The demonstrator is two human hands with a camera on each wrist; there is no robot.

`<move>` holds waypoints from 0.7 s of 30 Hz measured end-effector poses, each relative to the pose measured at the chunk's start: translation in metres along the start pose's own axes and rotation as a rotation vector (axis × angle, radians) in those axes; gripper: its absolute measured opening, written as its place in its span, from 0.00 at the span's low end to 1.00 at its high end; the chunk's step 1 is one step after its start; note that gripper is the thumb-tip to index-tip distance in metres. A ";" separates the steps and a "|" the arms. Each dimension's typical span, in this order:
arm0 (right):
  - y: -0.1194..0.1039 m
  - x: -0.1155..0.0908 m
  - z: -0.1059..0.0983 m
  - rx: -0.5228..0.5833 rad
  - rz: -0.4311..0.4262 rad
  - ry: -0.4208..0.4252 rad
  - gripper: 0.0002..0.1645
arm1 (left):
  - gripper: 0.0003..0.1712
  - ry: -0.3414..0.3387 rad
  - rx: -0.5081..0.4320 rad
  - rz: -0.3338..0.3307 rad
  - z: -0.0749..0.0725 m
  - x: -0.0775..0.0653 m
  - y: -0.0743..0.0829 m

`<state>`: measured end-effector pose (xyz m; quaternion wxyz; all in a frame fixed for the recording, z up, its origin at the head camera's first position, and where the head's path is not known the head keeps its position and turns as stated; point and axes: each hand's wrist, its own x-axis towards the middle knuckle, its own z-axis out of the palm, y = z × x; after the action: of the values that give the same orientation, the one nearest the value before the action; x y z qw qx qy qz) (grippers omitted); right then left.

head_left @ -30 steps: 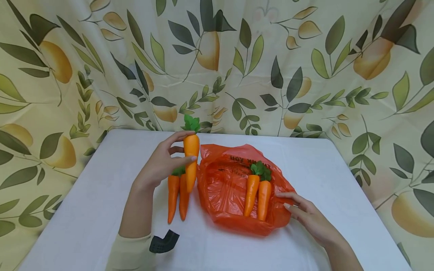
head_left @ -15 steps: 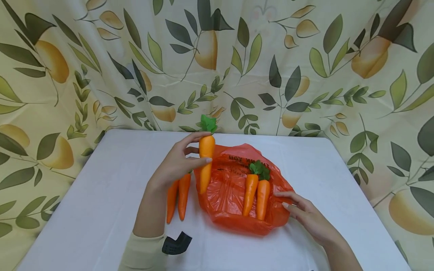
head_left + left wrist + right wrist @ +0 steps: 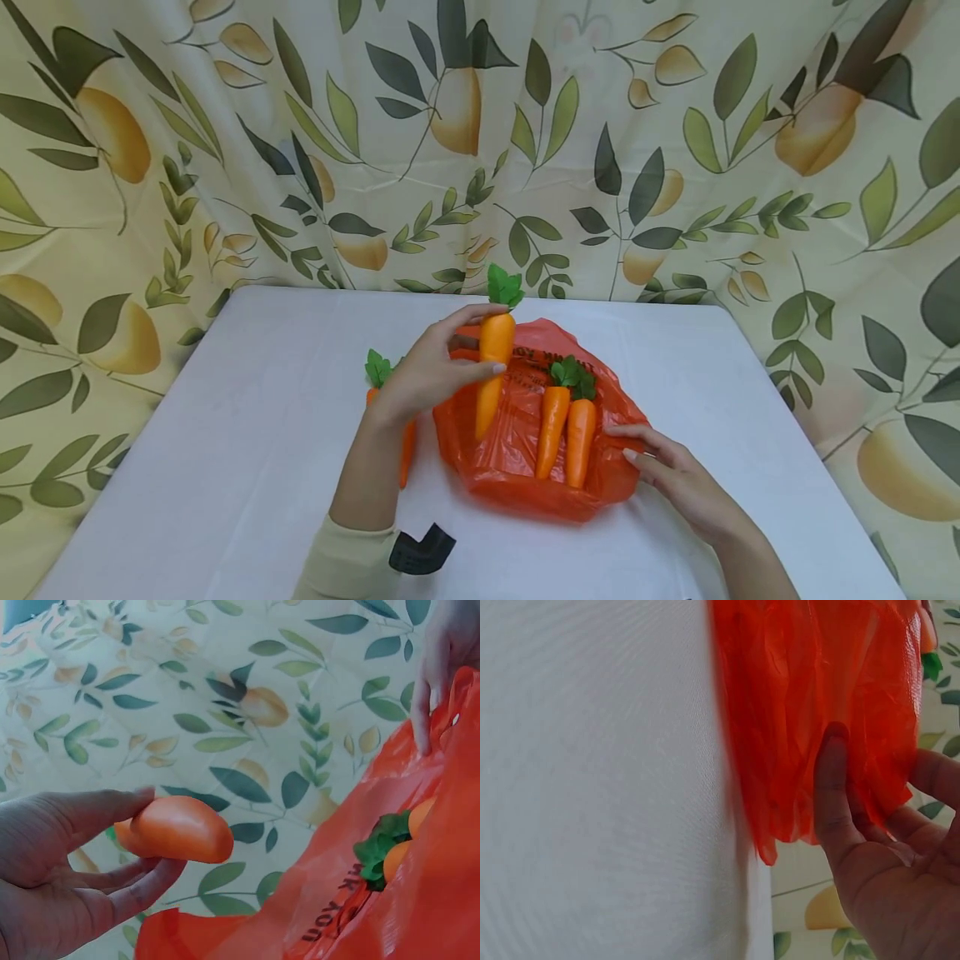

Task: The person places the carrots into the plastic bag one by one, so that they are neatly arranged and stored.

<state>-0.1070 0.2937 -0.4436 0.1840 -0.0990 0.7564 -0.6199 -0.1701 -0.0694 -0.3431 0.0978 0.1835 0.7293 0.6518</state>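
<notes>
My left hand (image 3: 423,371) pinches an orange carrot (image 3: 497,337) with a green leafy top, thumb on one side and fingers on the other. The carrot hangs tip down over the left part of a red plastic bag (image 3: 468,458). In the left wrist view its rounded orange end (image 3: 196,829) points away from the palm. Two more carrots (image 3: 553,429) lie side by side inside the bag, leaves toward the back. At the bag's right side, my right hand (image 3: 686,483) holds the rim; the right wrist view shows the thumb (image 3: 832,784) against the outer plastic.
Left of the bag, carrots (image 3: 407,454) lie on the white table (image 3: 285,400), partly hidden behind my left hand and forearm. A black angular piece (image 3: 422,550) shows beside my left sleeve. Behind the table hangs a curtain (image 3: 465,167) printed with leaves and fruit.
My left hand has carried its carrot rightward, from above the carrots on the table to over the bag's opening. My right hand has stayed at the bag's rim.
</notes>
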 end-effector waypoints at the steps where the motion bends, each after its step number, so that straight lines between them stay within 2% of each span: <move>1: 0.000 0.000 0.000 0.004 0.002 -0.003 0.24 | 0.35 -0.004 0.017 -0.003 0.002 0.001 0.000; 5: 0.001 0.000 0.000 0.011 0.007 -0.009 0.25 | 0.35 -0.016 0.067 -0.016 0.009 0.005 -0.004; 21: 0.001 0.000 0.000 -0.005 0.011 0.003 0.24 | 0.33 -0.048 -0.017 -0.107 0.054 0.019 -0.035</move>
<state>-0.1070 0.2938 -0.4443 0.1860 -0.0945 0.7587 -0.6171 -0.1714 -0.0159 -0.3826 0.1515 0.1589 0.7300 0.6472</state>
